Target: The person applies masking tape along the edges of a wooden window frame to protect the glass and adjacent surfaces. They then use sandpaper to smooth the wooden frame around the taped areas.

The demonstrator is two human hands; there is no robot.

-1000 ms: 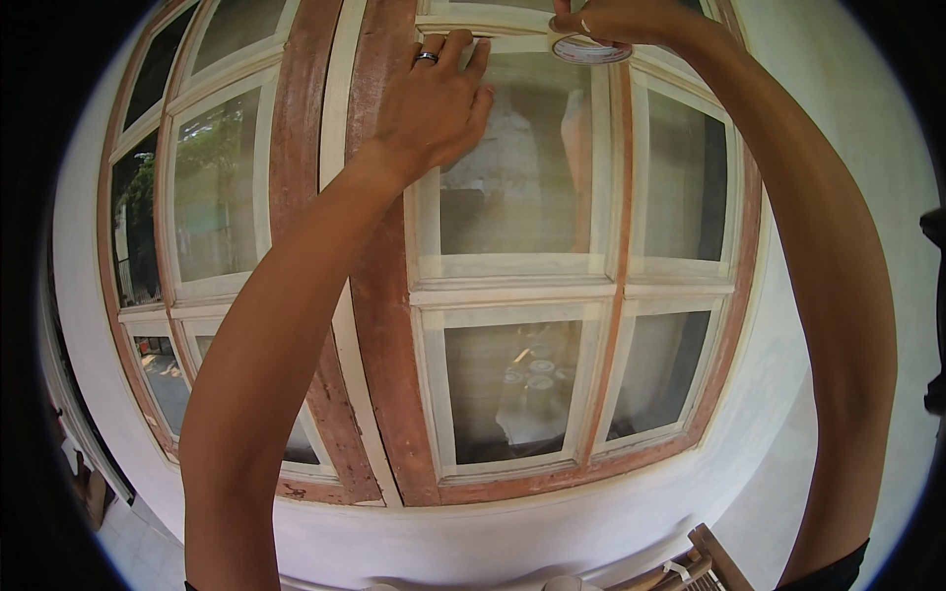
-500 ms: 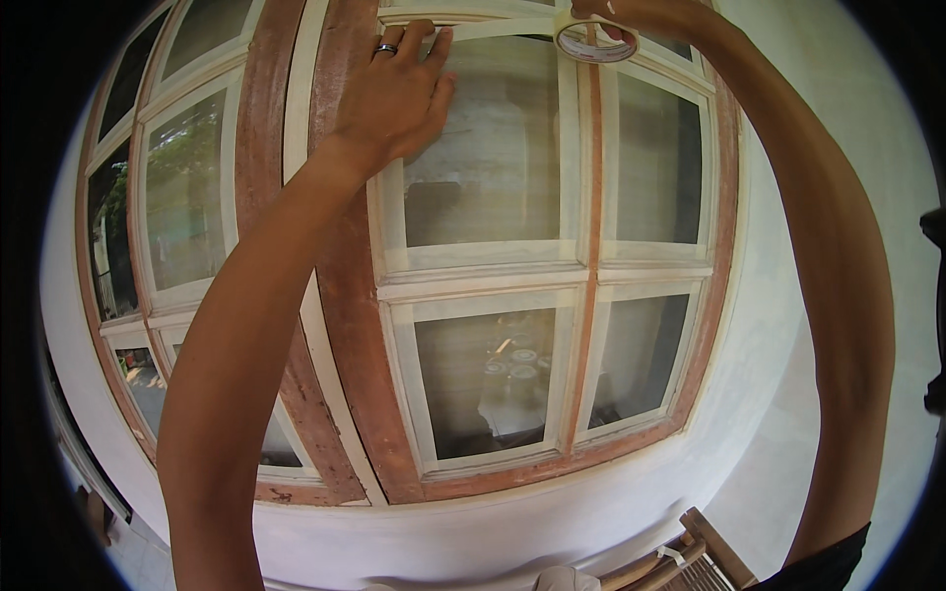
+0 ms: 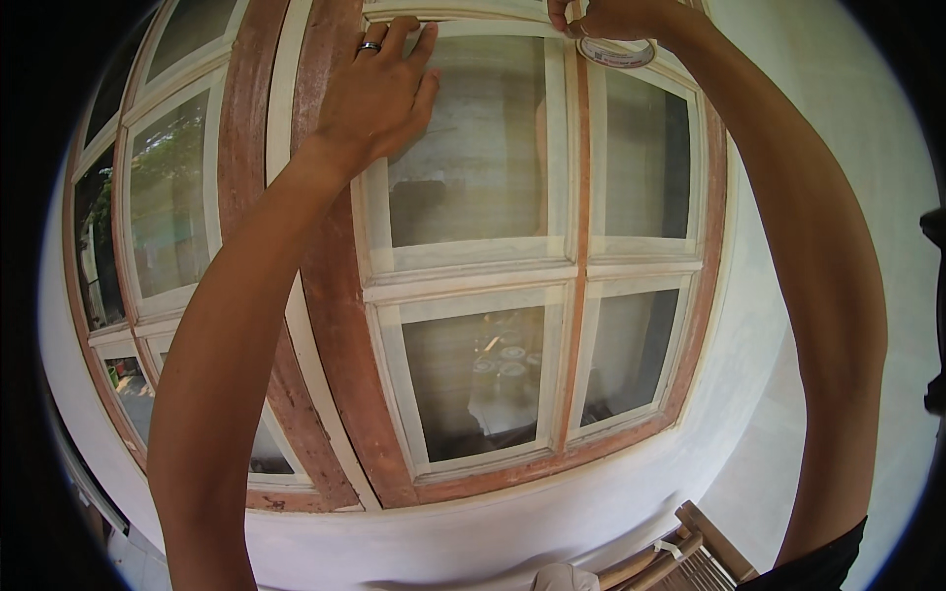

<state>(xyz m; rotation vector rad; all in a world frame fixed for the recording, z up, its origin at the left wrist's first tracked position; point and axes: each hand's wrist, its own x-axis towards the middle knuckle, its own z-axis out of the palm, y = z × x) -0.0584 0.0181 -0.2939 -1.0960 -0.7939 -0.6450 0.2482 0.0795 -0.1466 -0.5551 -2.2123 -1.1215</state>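
Note:
My left hand (image 3: pixel 379 103) is near the top of the middle pane (image 3: pixel 468 148), fingers spread with their tips on a pale tape strip (image 3: pixel 488 29) along its upper edge. My right hand (image 3: pixel 621 22) grips a masking tape roll (image 3: pixel 616 56) above the right pane (image 3: pixel 645 158), at the far end of that strip. The window's wooden frame (image 3: pixel 330 374) is reddish-brown and cream. Pale tape borders run round several panes. The right hand's fingertips are partly hidden at the top.
A white wall (image 3: pixel 828 108) surrounds the window, with a white sill area (image 3: pixel 443 542) below. A wooden slatted chair (image 3: pixel 695 537) and a grey rounded object (image 3: pixel 564 579) are at the lower edge. Another window sash (image 3: pixel 163 197) is on the left.
My right hand and the roll have moved rightward along the window top, and the strip between my hands is longer. The view has shifted, putting the window further left in the picture.

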